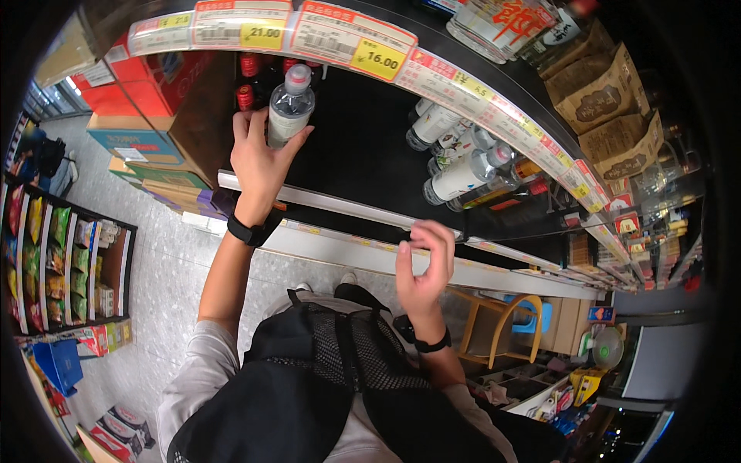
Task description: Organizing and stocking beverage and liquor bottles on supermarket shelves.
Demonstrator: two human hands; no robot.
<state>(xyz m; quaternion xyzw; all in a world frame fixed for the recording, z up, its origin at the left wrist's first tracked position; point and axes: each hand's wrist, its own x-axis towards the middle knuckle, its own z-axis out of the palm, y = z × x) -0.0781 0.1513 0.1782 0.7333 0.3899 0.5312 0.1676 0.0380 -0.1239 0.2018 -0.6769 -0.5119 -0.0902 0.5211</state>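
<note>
My left hand (259, 158) grips a clear bottle (292, 114) with a pale label and a whitish cap, its fingers and thumb closed around the lower part. The bottle is upright at the left end of a black shelf (355, 135). Just behind it stand dark bottles with red caps (245, 96), partly hidden. My right hand (427, 270) hangs by the shelf's front rail (370, 211), holding nothing, with fingers loosely bent and the thumb apart. Farther right on the shelf are several clear bottles (461, 177) with white labels.
An upper shelf edge with price tags (324, 38) curves overhead, carrying bottles and brown paper bags (617, 139). Cardboard boxes (154, 135) are stacked left of the shelf. A snack rack (69, 266) stands at far left, and a wooden chair (494, 328) at the right.
</note>
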